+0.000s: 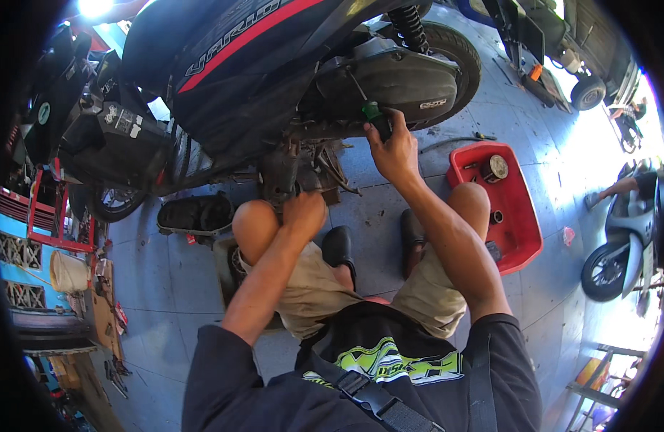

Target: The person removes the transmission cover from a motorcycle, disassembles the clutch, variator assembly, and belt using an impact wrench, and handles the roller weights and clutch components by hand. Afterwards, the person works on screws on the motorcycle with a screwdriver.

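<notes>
1. Scooter (pixel 274 65): black body with a red stripe, standing on the tiled floor (pixel 389 230); the landmark for every entry below. Its rear wheel (pixel 458 54) is toward the upper right, and the grey engine cover (pixel 396 79) sits just ahead of that wheel.
2. Screwdriver (pixel 373 115): green handle, at the lower edge of the engine cover. Its long axis runs up and to the left, with the thin shaft rising toward the cover and the handle end down in the fist. Judged: it is angled this way to meet a fastener on the scooter's underside, though the tip cannot be made out.
3. Right hand (pixel 395 147): clenched round the green handle, just below the engine cover, arm stretched forward over the right knee.
4. Left hand (pixel 303 212): under the scooter's belly, resting near the left knee below the dark engine parts. Fingers curl downward; whether they grip anything cannot be told.
5. Red tray (pixel 522 216): on the floor to the right of the scooter's rear end, beside the right knee, holding a round part (pixel 496 167) and small pieces. Judged: kept within the right arm's reach.
6. Black cover piece (pixel 195 214): lying on the floor below the scooter's middle, left of the left knee.
7. White scooter (pixel 623 245): parked well apart, far right.
</notes>
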The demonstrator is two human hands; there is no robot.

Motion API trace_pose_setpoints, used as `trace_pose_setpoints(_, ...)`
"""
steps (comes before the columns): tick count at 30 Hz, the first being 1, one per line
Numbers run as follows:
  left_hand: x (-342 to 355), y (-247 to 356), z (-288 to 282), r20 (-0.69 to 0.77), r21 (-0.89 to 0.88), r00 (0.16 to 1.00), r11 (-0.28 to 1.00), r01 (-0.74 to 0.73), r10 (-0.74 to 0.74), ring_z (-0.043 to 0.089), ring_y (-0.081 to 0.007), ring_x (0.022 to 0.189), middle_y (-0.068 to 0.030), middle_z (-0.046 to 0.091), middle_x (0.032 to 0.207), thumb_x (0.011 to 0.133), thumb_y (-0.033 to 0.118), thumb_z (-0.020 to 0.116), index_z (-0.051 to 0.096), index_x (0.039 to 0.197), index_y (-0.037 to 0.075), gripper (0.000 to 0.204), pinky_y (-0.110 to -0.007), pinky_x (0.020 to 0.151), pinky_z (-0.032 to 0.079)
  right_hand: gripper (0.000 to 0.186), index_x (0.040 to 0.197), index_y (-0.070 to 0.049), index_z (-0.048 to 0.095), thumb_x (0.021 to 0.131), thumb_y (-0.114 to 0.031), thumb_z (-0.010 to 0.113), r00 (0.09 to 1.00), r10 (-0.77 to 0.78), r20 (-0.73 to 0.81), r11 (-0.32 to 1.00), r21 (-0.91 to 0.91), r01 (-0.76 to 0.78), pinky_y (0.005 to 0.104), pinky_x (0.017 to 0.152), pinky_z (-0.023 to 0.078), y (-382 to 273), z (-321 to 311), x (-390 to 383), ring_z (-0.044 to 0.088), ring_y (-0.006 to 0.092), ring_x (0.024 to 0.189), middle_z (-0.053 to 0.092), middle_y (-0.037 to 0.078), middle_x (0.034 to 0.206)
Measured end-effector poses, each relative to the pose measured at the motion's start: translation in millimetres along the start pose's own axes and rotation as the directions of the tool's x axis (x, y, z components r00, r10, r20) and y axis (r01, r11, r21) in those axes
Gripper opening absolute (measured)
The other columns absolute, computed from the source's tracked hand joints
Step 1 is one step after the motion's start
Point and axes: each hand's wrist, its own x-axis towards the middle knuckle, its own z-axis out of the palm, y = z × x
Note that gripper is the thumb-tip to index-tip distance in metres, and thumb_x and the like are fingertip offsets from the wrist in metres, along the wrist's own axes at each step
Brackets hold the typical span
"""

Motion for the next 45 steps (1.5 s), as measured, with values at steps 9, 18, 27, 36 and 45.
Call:
trace_pose_setpoints(9, 89.3, 21.5, -36.8, -0.444, -0.534, 0.893, 0.778, -0.332, 0.076, 0.068, -0.0322, 0.082, -0.0197, 0.068, 0.089, 0.088, 0.018, 0.062, 0.061, 0.108, -0.004, 0.03, -0.039, 0.073, 0.051, 0.044, 0.117, -0.001, 0.049, 0.086, -0.029, 0.065, 0.997, 0.074, -0.006, 0.997, 0.039, -0.074, 0.0436, 0.078, 0.049, 0.2, 4.3, -7.5, 0.063, 0.0423, 0.092, 0.065, 0.026, 0.098)
trace_pose_setpoints(18, 171.4, 47.0, -23.5, -0.414, -0.647, 0.91, 0.704, -0.294, 0.001, 0.065, -0.0363, 0.086, -0.0225, 0.067, 0.087, 0.081, 0.016, 0.067, 0.061, 0.109, -0.008, 0.038, -0.043, 0.078, 0.049, 0.043, 0.12, -0.005, 0.047, 0.085, -0.021, 0.066, 0.998, 0.021, 0.059, 0.996, -0.093, -0.016, 0.0458, 0.077, 0.049, 4.6, 3.7, -4.4, 0.061, 0.0442, 0.093, 0.062, 0.026, 0.101)
trace_pose_setpoints(27, 161.9, 62.2, -26.5, -0.392, -0.869, 0.876, 0.426, -0.253, -0.28, 0.064, -0.0215, 0.065, -0.0134, 0.066, 0.072, 0.082, 0.027, 0.071, 0.064, 0.103, -0.009, 0.042, -0.033, 0.062, 0.05, 0.022, 0.086, -0.005, 0.052, 0.092, -0.025, 0.05, 0.649, 0.398, 0.648, -0.178, 0.749, -0.639, 0.0213, 0.029, 0.022, -37.8, -11.1, 31.1, 0.035, 0.0091, 0.039, 0.056, 0.009, 0.071)
trace_pose_setpoints(36, 133.8, 50.9, -66.0, 0.171, -0.979, 0.984, -0.122, 0.163, -0.059, 0.052, -0.0069, 0.048, -0.0006, 0.059, 0.063, 0.082, 0.028, 0.073, 0.064, 0.068, 0.001, 0.032, -0.022, 0.042, 0.039, 0.027, 0.089, -0.007, 0.053, 0.093, -0.032, 0.046, 0.622, 0.251, 0.742, -0.486, 0.652, -0.582, 0.0201, 0.029, 0.025, -49.2, 0.0, 23.7, 0.037, 0.0069, 0.037, 0.053, 0.005, 0.073)
trace_pose_setpoints(45, 135.2, 42.2, -56.1, 0.11, -0.973, 0.99, 0.192, 0.126, -0.094, 0.053, -0.0086, 0.056, 0.001, 0.059, 0.064, 0.077, 0.03, 0.079, 0.068, 0.073, 0.003, 0.029, -0.024, 0.054, 0.045, 0.045, 0.111, 0.004, 0.058, 0.081, -0.03, 0.059, 0.957, 0.275, 0.094, 0.946, 0.153, -0.287, 0.0478, 0.081, 0.049, -42.8, 23.1, 8.4, 0.063, 0.045, 0.089, 0.065, 0.028, 0.09)
